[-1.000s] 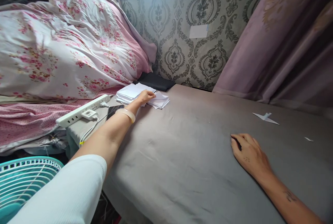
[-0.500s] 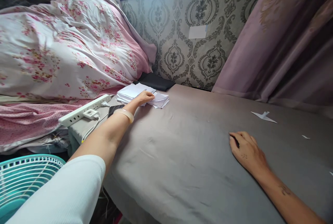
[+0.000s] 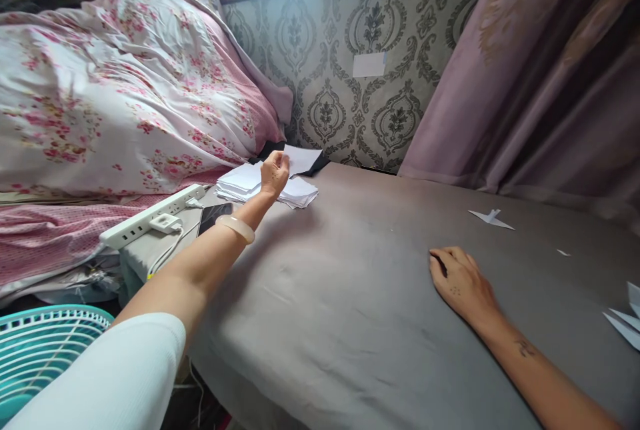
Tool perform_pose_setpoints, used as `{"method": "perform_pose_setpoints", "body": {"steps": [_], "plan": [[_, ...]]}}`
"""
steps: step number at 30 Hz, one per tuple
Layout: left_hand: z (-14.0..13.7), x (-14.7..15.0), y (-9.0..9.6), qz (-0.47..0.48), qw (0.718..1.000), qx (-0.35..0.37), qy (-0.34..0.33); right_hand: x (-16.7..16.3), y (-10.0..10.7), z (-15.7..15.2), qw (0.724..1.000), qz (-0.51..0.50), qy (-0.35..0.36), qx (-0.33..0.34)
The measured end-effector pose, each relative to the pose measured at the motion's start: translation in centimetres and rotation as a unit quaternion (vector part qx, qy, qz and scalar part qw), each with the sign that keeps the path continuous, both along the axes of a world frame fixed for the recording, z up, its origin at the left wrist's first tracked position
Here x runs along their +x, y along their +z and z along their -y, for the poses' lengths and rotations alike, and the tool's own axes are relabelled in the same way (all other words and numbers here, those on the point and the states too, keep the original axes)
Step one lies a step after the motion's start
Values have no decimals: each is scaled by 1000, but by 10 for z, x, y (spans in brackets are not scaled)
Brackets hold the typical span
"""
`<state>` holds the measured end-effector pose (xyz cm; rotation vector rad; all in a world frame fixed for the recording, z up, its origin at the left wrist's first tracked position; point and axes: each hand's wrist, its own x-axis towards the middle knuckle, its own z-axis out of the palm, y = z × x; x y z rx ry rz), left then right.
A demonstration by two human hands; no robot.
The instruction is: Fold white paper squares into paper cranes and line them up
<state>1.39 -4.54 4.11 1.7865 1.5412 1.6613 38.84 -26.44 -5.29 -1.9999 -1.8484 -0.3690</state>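
My left hand [image 3: 275, 173] is closed on the edge of a white sheet of paper [image 3: 303, 158], held just above two piles of paper. The left paper stack [image 3: 239, 179] lies partly behind my wrist, and the right paper stack [image 3: 301, 193] sits beside it. Resting on the grey-covered table, my right hand [image 3: 463, 281] has loosely bent fingers, with a gap between thumb and forefinger. No object shows in it. Nearest to that hand is a folded white paper piece [image 3: 491, 218], farther back on the right.
A white power strip [image 3: 150, 217] with plugs and a dark phone [image 3: 214, 217] lie left of the papers. Behind them is a black flat item [image 3: 317, 163]. More folded paper [image 3: 625, 327] lies at the right edge. A turquoise basket [image 3: 55, 313] stands at lower left.
My left hand has lifted a sheet of paper up off the piles. My right hand stays resting on the table. The view has turned slightly right, showing more folded paper there.
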Motion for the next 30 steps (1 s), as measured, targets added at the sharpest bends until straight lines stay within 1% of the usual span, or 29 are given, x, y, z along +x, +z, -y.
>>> {"method": "perform_pose_setpoints", "body": {"steps": [1, 2, 3, 5, 6, 7, 9, 10, 12, 13, 14, 17, 18, 20, 22, 24, 26, 27, 28, 29, 30], "plan": [[6, 9, 4, 24, 999, 1, -26, 0, 0, 0, 1000, -8, -1, 0], [14, 19, 7, 114, 988, -27, -96, -1, 2, 0, 1000, -20, 1, 0], [23, 31, 8, 189, 963, -84, -175, -1, 4, 0, 999, -38, 1, 1], [44, 54, 6, 204, 935, -150, -249, -3, 10, 1, 994, -103, 30, 10], [56, 65, 3, 229, 899, -211, -307, -6, 15, 2, 987, -153, 38, 17], [67, 75, -1, 248, 865, -263, -350, -9, 20, 4, 978, -206, 34, 27], [89, 92, -10, 258, 815, -328, -402, -17, 30, 8, 948, -316, 31, 36], [99, 100, -16, 251, 797, -353, -422, -22, 34, 11, 926, -374, 45, 38], [115, 111, -26, 236, 768, -382, -457, -32, 39, 17, 880, -470, 64, 21], [121, 115, -31, 232, 756, -394, -469, -37, 40, 20, 864, -499, 66, 6], [127, 119, -35, 228, 745, -405, -479, -41, 41, 22, 859, -509, 59, 0], [140, 123, -43, 218, 718, -437, -495, -47, 38, 26, 865, -502, 29, 10], [143, 123, -44, 215, 714, -446, -495, -48, 36, 27, 864, -502, 25, 11], [146, 120, -45, 211, 718, -453, -484, -49, 34, 27, 860, -509, 32, 3], [147, 116, -46, 200, 737, -438, -475, -49, 31, 27, 856, -515, 51, -20], [145, 112, -50, 159, 761, -399, -487, -49, 28, 27, 855, -513, 66, -44], [143, 108, -54, 67, 803, -323, -496, -48, 25, 27, 860, -503, 61, -66], [142, 106, -56, 2, 824, -277, -494, -47, 24, 27, 865, -493, 51, -77], [142, 104, -58, -67, 839, -232, -488, -46, 24, 27, 871, -481, 39, -92], [142, 103, -59, -132, 845, -196, -480, -45, 24, 27, 877, -467, 28, -110], [142, 102, -60, -187, 842, -170, -477, -44, 26, 27, 881, -453, 21, -133]]}}
